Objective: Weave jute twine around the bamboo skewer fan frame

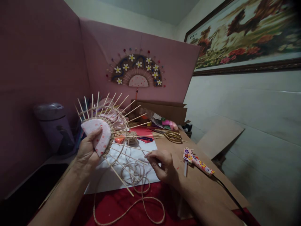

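Note:
A pink spotted half-disc with thin wooden sticks fanning out from its curved edge is gripped by my left hand, thumb on its face. Twine runs in an arc across the sticks, and more is wound close to the disc's edge. My right hand is closed in a pinch at the end of one stick on the right side, where a strand of twine also passes. Loose twine lies coiled on the white paper and loops over the red cloth.
A flowered glue gun with a black cord lies at right. Gold-handled scissors, sticks and a twine ball sit behind. A purple bottle stands left. A decorated fan hangs on the pink panel.

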The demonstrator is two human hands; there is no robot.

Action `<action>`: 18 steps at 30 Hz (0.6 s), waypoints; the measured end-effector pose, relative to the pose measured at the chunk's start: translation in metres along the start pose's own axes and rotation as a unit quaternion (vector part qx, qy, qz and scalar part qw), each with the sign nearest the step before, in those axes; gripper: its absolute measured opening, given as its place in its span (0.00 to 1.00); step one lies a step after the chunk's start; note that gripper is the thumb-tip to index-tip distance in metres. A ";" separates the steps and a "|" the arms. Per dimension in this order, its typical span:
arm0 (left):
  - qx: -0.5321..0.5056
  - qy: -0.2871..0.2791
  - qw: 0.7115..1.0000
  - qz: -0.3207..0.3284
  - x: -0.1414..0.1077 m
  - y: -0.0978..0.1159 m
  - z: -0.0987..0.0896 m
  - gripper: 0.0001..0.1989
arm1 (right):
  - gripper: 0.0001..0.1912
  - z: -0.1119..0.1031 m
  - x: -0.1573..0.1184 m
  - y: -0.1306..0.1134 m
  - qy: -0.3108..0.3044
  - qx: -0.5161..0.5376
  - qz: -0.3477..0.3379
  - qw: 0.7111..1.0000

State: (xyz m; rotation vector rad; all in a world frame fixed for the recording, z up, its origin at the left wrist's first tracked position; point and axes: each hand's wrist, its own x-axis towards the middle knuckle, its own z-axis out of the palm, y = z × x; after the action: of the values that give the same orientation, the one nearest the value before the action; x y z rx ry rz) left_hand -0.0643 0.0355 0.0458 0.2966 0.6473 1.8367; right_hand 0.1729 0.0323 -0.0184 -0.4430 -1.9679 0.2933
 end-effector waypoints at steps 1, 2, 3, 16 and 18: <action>0.002 -0.001 1.000 0.003 0.000 0.000 0.000 0.10 | 0.05 -0.001 0.000 -0.001 0.015 -0.010 -0.004 1.000; 0.005 -0.001 1.000 0.006 0.000 0.001 -0.001 0.10 | 0.04 -0.002 -0.001 -0.002 0.025 -0.021 -0.011 0.999; 0.007 -0.001 1.000 0.010 0.001 0.001 -0.001 0.10 | 0.04 -0.002 0.000 -0.004 0.032 -0.032 -0.021 0.999; 0.004 -0.001 0.999 0.046 -0.001 -0.010 0.000 0.08 | 0.03 0.001 0.002 -0.008 -0.014 -0.156 -0.104 0.982; -0.008 0.005 0.999 0.042 -0.001 -0.013 0.000 0.08 | 0.06 0.003 0.002 -0.007 -0.056 -0.156 -0.116 0.979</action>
State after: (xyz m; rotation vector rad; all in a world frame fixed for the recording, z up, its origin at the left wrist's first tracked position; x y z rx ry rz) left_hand -0.0539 0.0380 0.0387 0.3077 0.6366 1.9233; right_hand 0.1683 0.0269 -0.0155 -0.3972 -2.1624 -0.1460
